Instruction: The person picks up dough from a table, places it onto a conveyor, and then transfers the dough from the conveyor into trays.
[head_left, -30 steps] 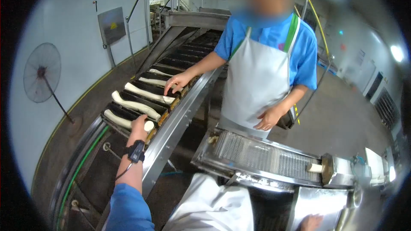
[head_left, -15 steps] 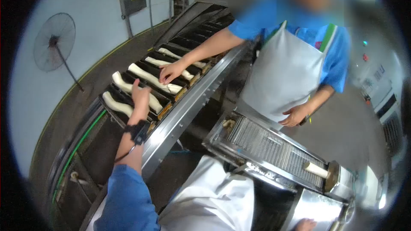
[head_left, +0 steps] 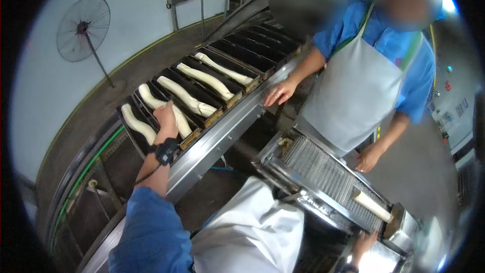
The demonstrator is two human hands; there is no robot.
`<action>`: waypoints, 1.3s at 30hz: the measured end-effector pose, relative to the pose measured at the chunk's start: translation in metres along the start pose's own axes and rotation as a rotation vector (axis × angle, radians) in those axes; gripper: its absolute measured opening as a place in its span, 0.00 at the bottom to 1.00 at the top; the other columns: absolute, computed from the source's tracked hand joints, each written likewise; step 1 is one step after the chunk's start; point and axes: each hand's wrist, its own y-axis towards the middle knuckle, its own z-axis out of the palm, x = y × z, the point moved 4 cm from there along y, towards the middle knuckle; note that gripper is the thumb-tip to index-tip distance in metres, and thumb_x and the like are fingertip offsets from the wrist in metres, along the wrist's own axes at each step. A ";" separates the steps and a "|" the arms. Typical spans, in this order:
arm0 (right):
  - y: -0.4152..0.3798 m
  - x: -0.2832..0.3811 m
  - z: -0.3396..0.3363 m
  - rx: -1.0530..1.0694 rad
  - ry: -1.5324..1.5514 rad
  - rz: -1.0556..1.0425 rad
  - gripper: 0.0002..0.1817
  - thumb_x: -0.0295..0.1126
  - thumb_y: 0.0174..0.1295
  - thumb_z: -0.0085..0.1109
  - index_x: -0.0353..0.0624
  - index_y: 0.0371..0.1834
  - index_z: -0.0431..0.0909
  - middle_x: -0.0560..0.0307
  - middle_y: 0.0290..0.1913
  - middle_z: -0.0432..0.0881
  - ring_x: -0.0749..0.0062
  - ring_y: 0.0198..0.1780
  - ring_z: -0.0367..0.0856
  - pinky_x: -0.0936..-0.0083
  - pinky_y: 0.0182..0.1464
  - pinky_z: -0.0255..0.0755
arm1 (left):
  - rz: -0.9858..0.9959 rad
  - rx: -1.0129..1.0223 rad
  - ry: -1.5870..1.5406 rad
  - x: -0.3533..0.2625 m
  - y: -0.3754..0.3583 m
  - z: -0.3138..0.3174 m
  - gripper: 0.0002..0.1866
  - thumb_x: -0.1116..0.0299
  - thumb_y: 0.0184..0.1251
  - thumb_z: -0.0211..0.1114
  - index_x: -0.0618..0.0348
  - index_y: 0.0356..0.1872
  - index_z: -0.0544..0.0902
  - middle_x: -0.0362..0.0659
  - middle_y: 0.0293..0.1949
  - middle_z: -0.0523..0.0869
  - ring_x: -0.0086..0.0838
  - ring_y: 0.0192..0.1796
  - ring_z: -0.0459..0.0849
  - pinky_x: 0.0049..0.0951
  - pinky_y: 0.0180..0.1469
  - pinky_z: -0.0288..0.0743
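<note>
My left hand [head_left: 165,115] is closed with fingers curled, pressed against a long pale dough strip [head_left: 148,96] in the second of a row of dark baking pans. Another dough strip [head_left: 137,124] lies in the nearest pan, left of my hand. Further along, a creased dough strip [head_left: 184,96] and several more each rest in a pan of their own. My right hand [head_left: 365,243] is low at the right, fingers stretched out by the side of a mesh conveyor [head_left: 318,167]. Close above it, a short dough roll [head_left: 371,206] lies on the mesh.
A co-worker in a white apron [head_left: 356,96] stands opposite, one hand [head_left: 281,91] at the metal rail [head_left: 230,130] of the pan line and the other hanging by the mesh conveyor. Dark pans [head_left: 252,48] continue to the back. A fan [head_left: 83,28] stands by the wall.
My left hand has curled its fingers down onto the dough. My right hand has come up beside the mesh conveyor. The co-worker's hand has drawn back from the pans to the rail.
</note>
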 end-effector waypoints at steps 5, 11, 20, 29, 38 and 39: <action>0.093 0.135 0.023 0.070 0.094 -0.390 0.34 0.24 0.49 0.59 0.37 0.65 0.66 0.40 0.66 0.67 0.42 0.70 0.60 0.50 0.70 0.57 | 0.080 -0.044 0.097 -0.026 -0.034 -0.010 0.34 0.59 0.56 0.70 0.68 0.60 0.69 0.55 0.61 0.70 0.40 0.62 0.70 0.36 0.63 0.63; 0.127 0.212 0.044 0.112 -0.273 -0.400 0.18 0.26 0.49 0.58 0.41 0.46 0.74 0.47 0.45 0.79 0.51 0.51 0.78 0.52 0.57 0.66 | 0.694 0.031 0.768 -0.067 -0.109 0.039 0.38 0.70 0.52 0.70 0.54 0.68 0.67 0.59 0.70 0.62 0.55 0.74 0.53 0.50 0.75 0.46; 0.085 0.231 -0.054 0.272 0.383 -0.129 0.21 0.22 0.45 0.69 0.41 0.46 0.78 0.53 0.43 0.81 0.62 0.52 0.79 0.60 0.54 0.73 | 1.168 1.110 0.728 -0.017 -0.179 0.192 0.17 0.80 0.54 0.60 0.59 0.46 0.84 0.52 0.57 0.78 0.47 0.66 0.70 0.44 0.69 0.64; -0.102 0.035 -0.159 -0.446 1.282 0.708 0.16 0.25 0.47 0.62 0.43 0.41 0.74 0.61 0.34 0.76 0.74 0.35 0.75 0.75 0.39 0.72 | 1.163 1.116 0.828 -0.002 -0.178 0.251 0.15 0.78 0.55 0.59 0.61 0.46 0.83 0.54 0.60 0.76 0.50 0.66 0.69 0.45 0.68 0.64; -0.117 -0.016 -0.210 -0.229 -0.286 0.603 0.23 0.25 0.46 0.58 0.40 0.50 0.75 0.43 0.42 0.80 0.48 0.47 0.77 0.58 0.49 0.71 | 1.178 1.205 0.982 0.005 -0.205 0.344 0.17 0.76 0.57 0.61 0.65 0.49 0.81 0.56 0.64 0.72 0.51 0.66 0.69 0.42 0.68 0.64; -0.058 -0.002 -0.196 -0.050 -0.325 0.525 0.25 0.25 0.44 0.58 0.40 0.52 0.75 0.39 0.44 0.79 0.42 0.49 0.77 0.54 0.51 0.71 | 1.151 1.221 0.959 0.008 -0.204 0.369 0.17 0.76 0.57 0.61 0.66 0.49 0.81 0.56 0.64 0.72 0.50 0.66 0.69 0.42 0.68 0.64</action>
